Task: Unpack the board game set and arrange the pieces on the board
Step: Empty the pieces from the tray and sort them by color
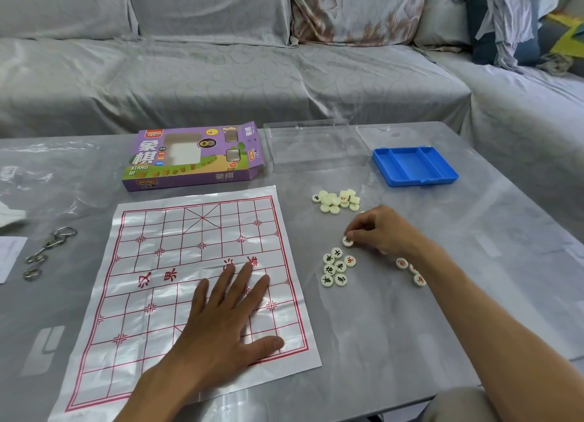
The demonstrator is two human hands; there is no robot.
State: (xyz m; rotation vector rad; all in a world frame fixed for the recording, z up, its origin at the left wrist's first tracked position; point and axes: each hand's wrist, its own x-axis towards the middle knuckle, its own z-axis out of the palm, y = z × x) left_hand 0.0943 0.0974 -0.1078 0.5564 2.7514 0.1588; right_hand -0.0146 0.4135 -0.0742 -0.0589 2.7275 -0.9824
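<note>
On board, flat left hand; right hand pinching piece.

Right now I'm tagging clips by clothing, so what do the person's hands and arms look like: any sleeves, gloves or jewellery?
Both are bare. The left hand and the right hand show no gloves, rings, watch or bracelet, and no sleeve covers either forearm as far as the picture's edge. Fingernails look short and unpainted. Anything worn higher up the arms is out of view.
</note>
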